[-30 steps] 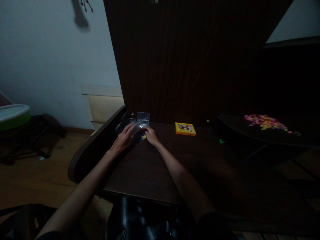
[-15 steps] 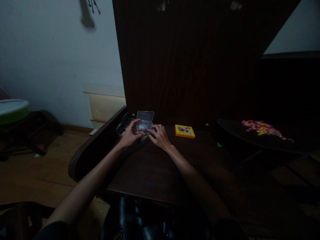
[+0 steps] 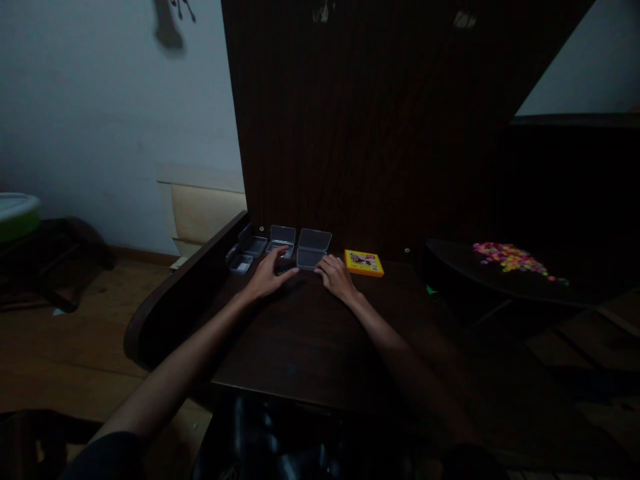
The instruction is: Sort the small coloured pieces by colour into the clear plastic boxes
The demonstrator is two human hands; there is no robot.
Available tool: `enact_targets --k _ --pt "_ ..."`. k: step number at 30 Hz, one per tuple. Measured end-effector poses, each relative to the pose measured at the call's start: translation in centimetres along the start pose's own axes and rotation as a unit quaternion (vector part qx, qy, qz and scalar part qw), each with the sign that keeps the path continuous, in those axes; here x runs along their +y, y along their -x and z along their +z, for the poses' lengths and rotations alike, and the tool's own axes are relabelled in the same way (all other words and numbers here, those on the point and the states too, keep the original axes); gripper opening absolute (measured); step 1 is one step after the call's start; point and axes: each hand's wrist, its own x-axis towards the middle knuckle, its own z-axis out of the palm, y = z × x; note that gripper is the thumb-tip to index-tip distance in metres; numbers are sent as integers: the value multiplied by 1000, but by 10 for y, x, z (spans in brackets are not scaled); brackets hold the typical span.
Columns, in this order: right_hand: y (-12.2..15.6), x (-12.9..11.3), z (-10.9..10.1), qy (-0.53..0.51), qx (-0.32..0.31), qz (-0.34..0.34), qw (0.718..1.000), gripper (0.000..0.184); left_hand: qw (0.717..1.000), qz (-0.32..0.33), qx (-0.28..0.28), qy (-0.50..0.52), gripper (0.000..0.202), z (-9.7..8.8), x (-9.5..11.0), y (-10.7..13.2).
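Note:
An open-lidded clear plastic box (image 3: pixel 312 259) stands on the dark wooden desktop (image 3: pixel 300 333). At its front right corner, my right hand (image 3: pixel 337 277) has its fingers bent together on the edge. My left hand (image 3: pixel 269 275) is open, thumb and fingers spread, with nothing in it. Behind its fingers is a smaller clear box (image 3: pixel 281 235), lid raised. Some small dark, coloured pieces lie between the left thumb and fingers, mostly hidden and too dim to make out. Two more small clear boxes, one nearer (image 3: pixel 241 263) and one behind (image 3: pixel 256 245), stand open at the left.
A yellow box (image 3: pixel 364 263) with a printed top lies right of my right hand. Pink and yellow small pieces (image 3: pixel 513 259) are heaped on a dark surface farther right. A raised wooden side (image 3: pixel 185 287) borders the desktop at left; a tall dark panel (image 3: pixel 380 133) stands behind.
The clear box that was between both hands now stands farther right on the desktop. My left hand has come off it and opened; my right hand has shifted right with it.

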Motion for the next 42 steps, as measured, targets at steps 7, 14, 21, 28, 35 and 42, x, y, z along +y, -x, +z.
enact_targets --k 7,14,21,28,35,42 --pt "0 19 28 12 -69 73 995 15 958 43 -145 -244 103 -11 -21 24" --pt "-21 23 44 13 -82 94 992 15 954 -9 -157 -256 95 -5 -36 10" --pt "-35 22 54 19 -91 122 988 17 973 1 -121 -195 68 -1 -44 1" --pt "-39 18 56 15 -82 137 987 19 970 49 -71 -229 60 1 -49 -6" --pt "-21 27 32 -6 -17 108 994 28 940 32 -192 -281 64 3 -45 -12" --pt "32 89 -25 36 -2 137 990 31 945 71 -170 -271 53 -1 -57 -16"
